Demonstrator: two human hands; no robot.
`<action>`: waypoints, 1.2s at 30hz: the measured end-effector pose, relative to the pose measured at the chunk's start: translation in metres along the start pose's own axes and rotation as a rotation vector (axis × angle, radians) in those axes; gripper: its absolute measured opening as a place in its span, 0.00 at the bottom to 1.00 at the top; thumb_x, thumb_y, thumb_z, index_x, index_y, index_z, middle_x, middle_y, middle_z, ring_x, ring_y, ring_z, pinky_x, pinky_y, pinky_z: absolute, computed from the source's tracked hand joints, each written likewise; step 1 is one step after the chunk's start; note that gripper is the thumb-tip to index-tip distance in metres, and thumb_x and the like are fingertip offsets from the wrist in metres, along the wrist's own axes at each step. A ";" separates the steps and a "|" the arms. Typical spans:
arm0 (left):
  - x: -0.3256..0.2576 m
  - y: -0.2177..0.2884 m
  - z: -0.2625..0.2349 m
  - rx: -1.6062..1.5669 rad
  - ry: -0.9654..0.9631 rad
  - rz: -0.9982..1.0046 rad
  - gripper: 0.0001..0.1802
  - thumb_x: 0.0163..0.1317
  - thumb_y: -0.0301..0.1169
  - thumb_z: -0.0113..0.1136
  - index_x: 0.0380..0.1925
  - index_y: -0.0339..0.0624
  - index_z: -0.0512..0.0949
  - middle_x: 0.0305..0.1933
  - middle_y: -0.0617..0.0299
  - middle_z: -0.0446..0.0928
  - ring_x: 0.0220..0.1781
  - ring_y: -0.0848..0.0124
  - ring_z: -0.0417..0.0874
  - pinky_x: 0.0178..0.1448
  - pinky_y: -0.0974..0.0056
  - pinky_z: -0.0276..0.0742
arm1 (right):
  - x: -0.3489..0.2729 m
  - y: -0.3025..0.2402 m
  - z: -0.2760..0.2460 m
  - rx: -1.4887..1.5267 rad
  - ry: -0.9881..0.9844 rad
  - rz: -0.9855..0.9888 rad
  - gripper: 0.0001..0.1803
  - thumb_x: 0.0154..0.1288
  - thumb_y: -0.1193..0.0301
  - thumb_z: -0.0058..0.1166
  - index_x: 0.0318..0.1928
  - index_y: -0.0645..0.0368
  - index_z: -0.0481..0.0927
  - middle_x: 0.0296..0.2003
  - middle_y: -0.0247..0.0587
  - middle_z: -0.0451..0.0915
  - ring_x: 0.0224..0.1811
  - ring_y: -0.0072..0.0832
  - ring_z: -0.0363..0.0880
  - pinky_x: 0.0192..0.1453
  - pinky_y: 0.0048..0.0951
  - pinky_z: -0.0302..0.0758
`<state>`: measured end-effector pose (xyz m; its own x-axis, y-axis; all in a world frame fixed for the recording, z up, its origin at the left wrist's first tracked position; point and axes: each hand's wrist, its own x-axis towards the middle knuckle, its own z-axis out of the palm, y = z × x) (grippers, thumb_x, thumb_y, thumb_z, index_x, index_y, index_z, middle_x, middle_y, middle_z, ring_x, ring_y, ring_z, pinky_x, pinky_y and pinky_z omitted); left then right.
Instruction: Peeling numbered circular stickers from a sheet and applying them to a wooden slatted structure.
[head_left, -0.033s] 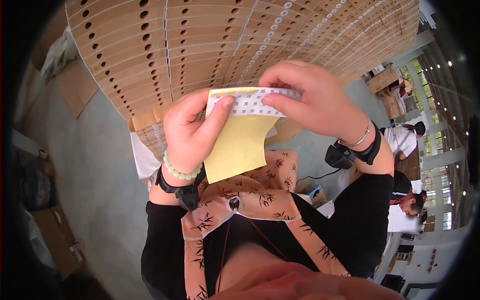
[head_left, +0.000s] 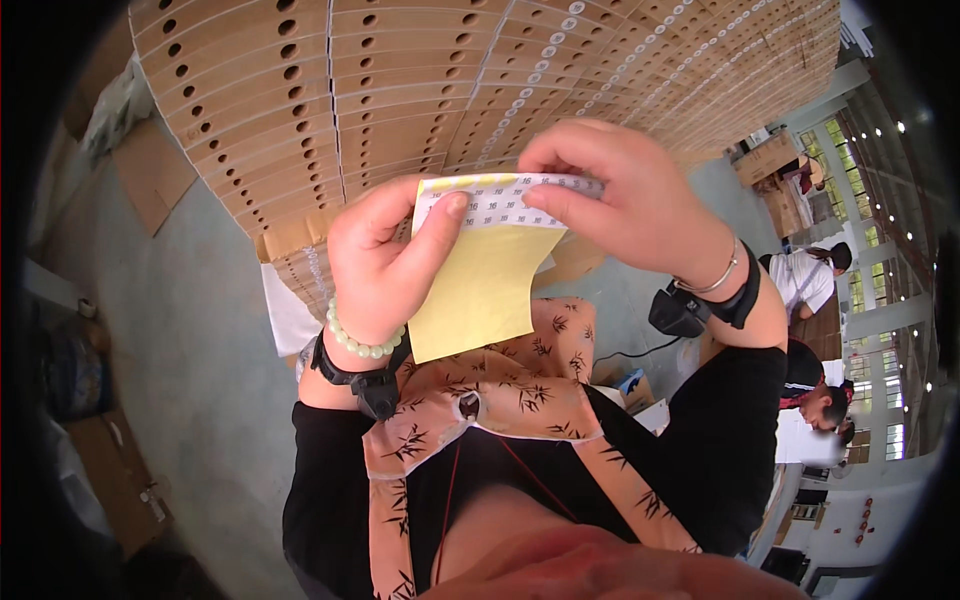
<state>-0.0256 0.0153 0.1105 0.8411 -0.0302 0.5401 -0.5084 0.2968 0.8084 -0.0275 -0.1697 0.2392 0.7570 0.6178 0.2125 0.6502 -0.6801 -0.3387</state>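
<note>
Left hand (head_left: 375,265) and right hand (head_left: 625,195) both pinching a glossy yellow-backed sticker sheet (head_left: 485,270) before stacked perforated cardboard (head_left: 400,100).

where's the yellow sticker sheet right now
In the head view, the yellow sticker sheet is at centre frame, held up between the left hand and right hand, before the stacked cardboard boxes.

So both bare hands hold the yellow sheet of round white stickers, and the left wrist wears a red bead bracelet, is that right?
Not quite: in the head view the bead bracelet on the left hand is pale green, not red. Both hands, the right hand too, do hold the yellow sticker sheet.
</note>
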 end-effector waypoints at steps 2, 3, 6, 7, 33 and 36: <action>0.002 0.001 0.000 -0.036 -0.042 -0.006 0.07 0.62 0.24 0.62 0.39 0.32 0.82 0.32 0.61 0.82 0.33 0.79 0.80 0.37 0.72 0.76 | -0.001 0.001 0.003 0.004 0.012 0.006 0.08 0.58 0.69 0.58 0.36 0.60 0.78 0.30 0.43 0.78 0.34 0.40 0.78 0.36 0.36 0.74; 0.002 0.002 -0.001 -0.073 -0.084 -0.007 0.07 0.62 0.24 0.63 0.39 0.32 0.82 0.32 0.61 0.82 0.33 0.78 0.80 0.37 0.72 0.76 | -0.002 0.001 0.005 -0.004 0.017 -0.010 0.08 0.58 0.70 0.58 0.36 0.60 0.78 0.30 0.43 0.78 0.34 0.40 0.78 0.35 0.36 0.73; 0.001 0.003 0.002 -0.045 -0.056 -0.029 0.08 0.61 0.24 0.63 0.39 0.33 0.82 0.31 0.62 0.82 0.33 0.79 0.80 0.37 0.72 0.76 | -0.005 0.002 0.007 -0.019 0.053 -0.044 0.06 0.58 0.71 0.57 0.35 0.60 0.78 0.30 0.42 0.78 0.32 0.40 0.77 0.34 0.36 0.73; 0.000 0.003 0.002 -0.045 -0.057 -0.033 0.08 0.61 0.24 0.63 0.39 0.33 0.82 0.31 0.62 0.82 0.33 0.79 0.80 0.37 0.72 0.76 | -0.005 0.002 0.009 -0.030 0.079 -0.067 0.06 0.58 0.72 0.57 0.34 0.59 0.78 0.29 0.42 0.78 0.32 0.40 0.78 0.33 0.36 0.73; 0.000 0.000 0.006 -0.078 -0.033 -0.190 0.09 0.65 0.27 0.60 0.39 0.30 0.81 0.33 0.61 0.84 0.33 0.80 0.81 0.36 0.73 0.77 | 0.022 -0.006 -0.037 -0.461 0.452 -0.478 0.07 0.49 0.77 0.59 0.32 0.57 0.77 0.31 0.37 0.75 0.34 0.35 0.77 0.33 0.30 0.73; -0.002 0.000 0.008 -0.061 -0.044 -0.171 0.09 0.65 0.27 0.60 0.38 0.30 0.81 0.32 0.62 0.84 0.32 0.81 0.80 0.36 0.73 0.76 | 0.043 -0.009 -0.090 -0.420 0.701 -0.413 0.07 0.55 0.71 0.60 0.35 0.56 0.79 0.24 0.40 0.76 0.26 0.36 0.77 0.27 0.31 0.73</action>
<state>-0.0287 0.0074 0.1120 0.9046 -0.1262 0.4072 -0.3458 0.3414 0.8740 0.0053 -0.1730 0.3339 0.2363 0.5562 0.7968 0.7440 -0.6310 0.2198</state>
